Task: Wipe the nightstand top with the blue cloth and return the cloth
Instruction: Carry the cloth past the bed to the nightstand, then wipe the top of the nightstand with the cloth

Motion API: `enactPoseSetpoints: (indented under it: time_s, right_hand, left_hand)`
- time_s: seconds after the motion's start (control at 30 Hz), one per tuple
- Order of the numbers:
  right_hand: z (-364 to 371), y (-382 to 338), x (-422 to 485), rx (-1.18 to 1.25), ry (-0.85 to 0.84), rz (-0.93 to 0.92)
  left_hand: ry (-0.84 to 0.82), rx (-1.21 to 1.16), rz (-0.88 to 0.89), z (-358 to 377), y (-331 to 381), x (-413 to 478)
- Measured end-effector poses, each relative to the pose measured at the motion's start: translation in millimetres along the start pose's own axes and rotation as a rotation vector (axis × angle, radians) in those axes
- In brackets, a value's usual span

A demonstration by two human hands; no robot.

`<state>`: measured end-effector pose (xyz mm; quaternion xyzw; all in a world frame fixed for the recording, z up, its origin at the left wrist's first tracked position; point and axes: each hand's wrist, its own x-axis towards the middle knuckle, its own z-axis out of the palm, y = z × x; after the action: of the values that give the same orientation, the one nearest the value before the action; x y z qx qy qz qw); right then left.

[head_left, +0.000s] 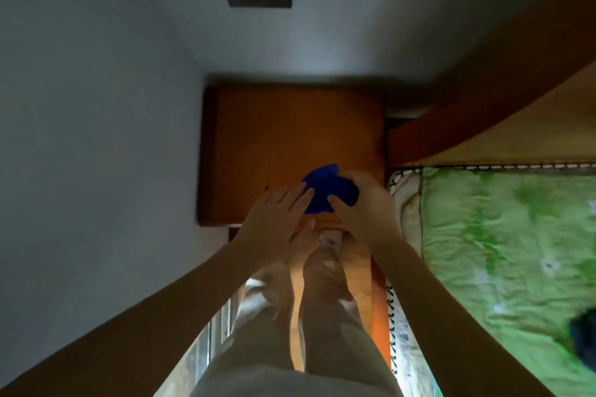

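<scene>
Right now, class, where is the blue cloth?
In the head view, the blue cloth sits bunched at the near right part of the nightstand top, gripped by the right hand, with the left hand touching its left edge.

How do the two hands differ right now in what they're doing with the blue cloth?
The right hand is curled around the blue cloth, bunching its right side, while the left hand lies flat with fingers stretched out. The right hand's grip wraps over the cloth; the left hand only reaches its left edge with the fingertips. Both are over the near edge of the nightstand top.
</scene>
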<state>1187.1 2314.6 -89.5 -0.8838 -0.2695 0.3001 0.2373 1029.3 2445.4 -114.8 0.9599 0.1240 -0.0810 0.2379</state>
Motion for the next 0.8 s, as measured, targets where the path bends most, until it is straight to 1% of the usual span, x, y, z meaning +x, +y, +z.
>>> enactPoseSetpoints:
  time_s: [0.1,0.2,0.3,0.37,0.43,0.53,0.63,0.8]
  right_hand:
    - [44.1,25.2,45.4,0.002,-0.037,0.014]
    - [87.9,55.4,88.3,-0.013,-0.044,-0.053]
    - [127.0,88.0,113.9,-0.126,-0.061,-0.12]
    - [145.9,103.1,118.0,-0.2,-0.043,-0.149]
    - [157.3,110.5,114.8,-0.224,0.019,-0.208]
    - [167.4,118.6,110.2,-0.221,0.077,-0.299]
    - [176.9,128.5,110.4,-0.22,0.094,-0.324]
    - [189.1,140.6,120.1,-0.24,0.205,-0.374]
  left_hand:
    - [-0.039,0.012,-0.083,42.7,-34.0,15.3]
    - [-0.072,0.017,-0.206,90.4,-69.2,26.6]
    - [-0.093,0.039,-0.287,132.7,-96.9,32.8]
    - [-0.119,0.042,-0.322,152.5,-108.9,38.7]
    - [-0.11,0.048,-0.347,166.2,-114.1,43.1]
    - [-0.052,0.065,-0.365,177.8,-112.6,44.6]
    - [0.0,0.096,-0.375,185.2,-107.5,40.7]
    - [0.039,0.133,-0.439,192.1,-103.9,33.8]
